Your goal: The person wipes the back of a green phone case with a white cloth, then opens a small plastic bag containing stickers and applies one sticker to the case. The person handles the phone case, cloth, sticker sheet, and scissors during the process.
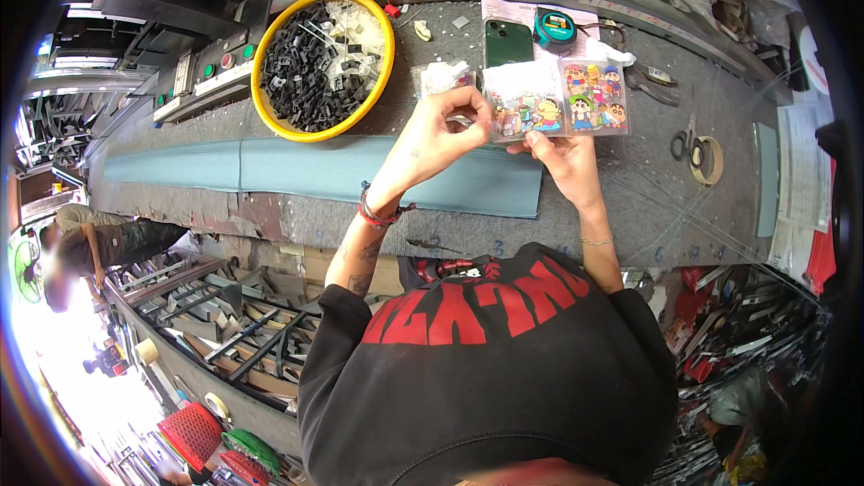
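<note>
A clear plastic wallet with colourful cartoon figures [596, 97] is spread open above the bench, its panels side by side. My right hand [565, 160] grips its lower edge, thumb in front. My left hand [441, 137] is closed in a pinch, thumb and forefinger meeting at the left edge of the middle panel. Glare whitens the upper part of that panel. Another shiny plastic piece [447, 78] shows behind my left fingers; whether it joins the wallet I cannot tell. Just beyond the wallet lies a dark green phone [508, 42].
A yellow-rimmed basin [389, 58] of small black and white parts stands at left. Long blue-grey strips [315, 166] lie along the bench. A tape measure [554, 29], pliers [652, 85], scissors [684, 139] and a tape roll [706, 160] lie right. Another person [85, 243] bends at far left.
</note>
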`<action>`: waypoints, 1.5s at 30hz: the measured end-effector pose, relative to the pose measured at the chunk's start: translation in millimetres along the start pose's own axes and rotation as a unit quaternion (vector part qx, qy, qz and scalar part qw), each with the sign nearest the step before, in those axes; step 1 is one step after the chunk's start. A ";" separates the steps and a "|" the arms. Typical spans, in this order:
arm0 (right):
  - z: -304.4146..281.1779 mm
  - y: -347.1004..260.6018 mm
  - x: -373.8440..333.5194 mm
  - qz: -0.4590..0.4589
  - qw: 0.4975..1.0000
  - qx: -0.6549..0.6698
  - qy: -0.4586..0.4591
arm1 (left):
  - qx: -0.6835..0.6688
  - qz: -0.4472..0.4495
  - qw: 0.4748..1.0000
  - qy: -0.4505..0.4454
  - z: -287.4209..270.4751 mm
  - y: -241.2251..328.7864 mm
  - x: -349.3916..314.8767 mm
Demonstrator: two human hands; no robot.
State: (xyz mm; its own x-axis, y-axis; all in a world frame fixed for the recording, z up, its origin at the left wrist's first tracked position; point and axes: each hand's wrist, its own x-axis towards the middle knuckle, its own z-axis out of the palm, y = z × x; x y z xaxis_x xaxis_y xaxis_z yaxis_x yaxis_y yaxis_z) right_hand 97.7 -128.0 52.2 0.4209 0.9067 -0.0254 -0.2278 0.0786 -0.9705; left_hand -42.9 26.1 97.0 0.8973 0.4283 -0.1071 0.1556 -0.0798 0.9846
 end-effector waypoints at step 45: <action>-1.0 -13.3 38.3 -0.141 0.981 -0.118 -0.063 | -0.808 0.059 0.571 -0.132 88.7 -65.7 11.7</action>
State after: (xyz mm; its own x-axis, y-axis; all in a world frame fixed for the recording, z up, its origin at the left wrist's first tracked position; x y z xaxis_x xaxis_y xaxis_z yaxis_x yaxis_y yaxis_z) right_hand 117.8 -94.8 63.9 0.3228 0.9079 0.2675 0.0976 0.2492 -0.9635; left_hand -6.0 -43.5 18.7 0.9264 0.3379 0.1660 -0.3055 0.9324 -0.1932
